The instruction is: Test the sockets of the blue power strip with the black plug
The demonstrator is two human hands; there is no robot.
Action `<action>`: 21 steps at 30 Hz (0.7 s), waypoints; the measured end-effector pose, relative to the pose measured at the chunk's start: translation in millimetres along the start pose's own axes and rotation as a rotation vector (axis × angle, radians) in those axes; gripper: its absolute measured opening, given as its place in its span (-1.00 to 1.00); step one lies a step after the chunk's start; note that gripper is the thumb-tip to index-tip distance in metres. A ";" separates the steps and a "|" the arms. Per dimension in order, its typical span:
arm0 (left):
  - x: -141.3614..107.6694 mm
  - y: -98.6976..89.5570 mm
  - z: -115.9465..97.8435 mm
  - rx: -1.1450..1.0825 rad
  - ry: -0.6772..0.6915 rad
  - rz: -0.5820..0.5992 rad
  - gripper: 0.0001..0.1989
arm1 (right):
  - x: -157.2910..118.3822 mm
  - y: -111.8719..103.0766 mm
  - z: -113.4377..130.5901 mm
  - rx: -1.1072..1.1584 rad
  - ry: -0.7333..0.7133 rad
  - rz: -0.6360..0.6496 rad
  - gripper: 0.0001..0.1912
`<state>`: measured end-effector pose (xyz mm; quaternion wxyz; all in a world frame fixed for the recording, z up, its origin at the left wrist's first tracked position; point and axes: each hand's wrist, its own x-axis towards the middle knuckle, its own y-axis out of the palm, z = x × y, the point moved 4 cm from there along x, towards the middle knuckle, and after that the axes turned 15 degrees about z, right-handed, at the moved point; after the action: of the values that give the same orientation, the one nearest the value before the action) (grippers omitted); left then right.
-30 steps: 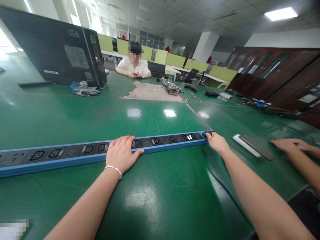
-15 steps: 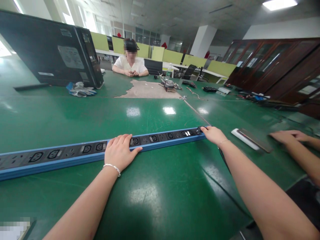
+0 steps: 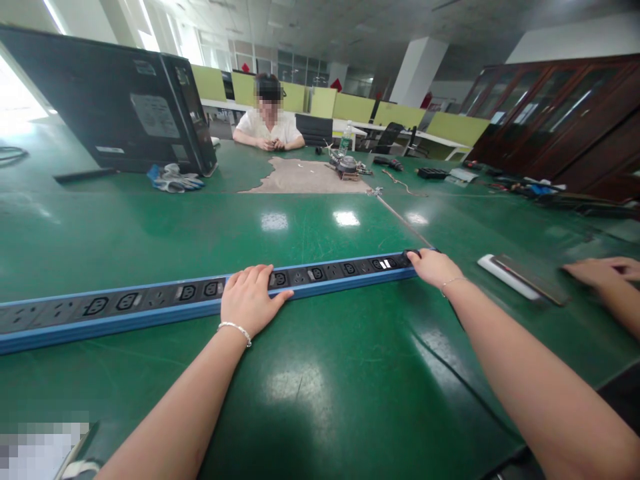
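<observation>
A long blue power strip [image 3: 190, 310] with black sockets lies across the green table [image 3: 300, 227]. My left hand [image 3: 253, 300] is laid over its middle, fingers across the top and thumb along the near edge, gripping it. At the strip's right end, my right hand [image 3: 434, 267] has its fingers closed on a black plug [image 3: 411, 255]. The plug sits at the last socket; how deep it is in cannot be made out. A dark cable [image 3: 460, 380] runs from under my right forearm toward the lower right.
A black computer case [image 3: 150, 113] and gloves [image 3: 174, 179] stand back left. A person [image 3: 269, 127] sits opposite. Another person's hands [image 3: 595, 272] are at the right, near a white-and-brown flat object [image 3: 520, 277]. A bottle [image 3: 345, 140] stands at the back.
The whole view has shifted a little, so the strip and my hands appear slightly further right. Both my hands keep their places on the strip and plug.
</observation>
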<state>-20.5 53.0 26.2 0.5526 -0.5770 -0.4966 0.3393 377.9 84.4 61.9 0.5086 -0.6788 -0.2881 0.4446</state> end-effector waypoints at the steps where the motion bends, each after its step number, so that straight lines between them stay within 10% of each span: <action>1: 0.0 0.1 0.0 0.000 0.002 -0.001 -0.40 | 0.9 -0.1 -0.7 -0.004 -0.008 0.003 -0.51; 21: 0.7 1.4 0.1 0.011 -0.003 0.002 -0.39 | 5.9 -0.9 8.4 -0.004 -0.043 0.059 -0.47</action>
<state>-20.2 53.8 24.9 0.5548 -0.5739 -0.4949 0.3433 372.9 93.3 60.2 0.4874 -0.6785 -0.2797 0.4732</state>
